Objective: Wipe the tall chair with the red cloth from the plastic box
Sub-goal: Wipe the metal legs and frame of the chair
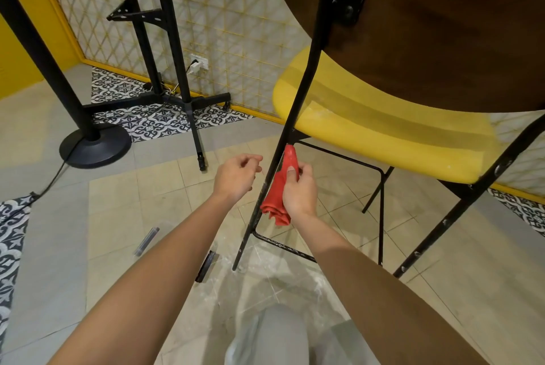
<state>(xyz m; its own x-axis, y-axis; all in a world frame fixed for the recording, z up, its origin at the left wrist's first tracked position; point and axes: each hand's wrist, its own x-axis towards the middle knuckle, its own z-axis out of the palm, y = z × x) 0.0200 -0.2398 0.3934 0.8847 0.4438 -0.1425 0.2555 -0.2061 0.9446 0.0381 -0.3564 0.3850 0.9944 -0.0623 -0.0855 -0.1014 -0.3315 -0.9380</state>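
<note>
Head: right hand [298,191] grips red cloth [276,187] against chair leg [303,93]

The tall chair [383,117] stands upright on the tiled floor, with a glossy yellow seat, a dark wooden back and thin black, scuffed metal legs. The red cloth [277,190], bunched lengthwise, is pressed against one leg [246,235] just below the seat, gripped by the right hand [299,190].

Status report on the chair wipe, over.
Right hand grips red cloth against front leg of tall chair. Left hand loose, holding nothing, beside the leg. Footrest bar lower down.
</note>
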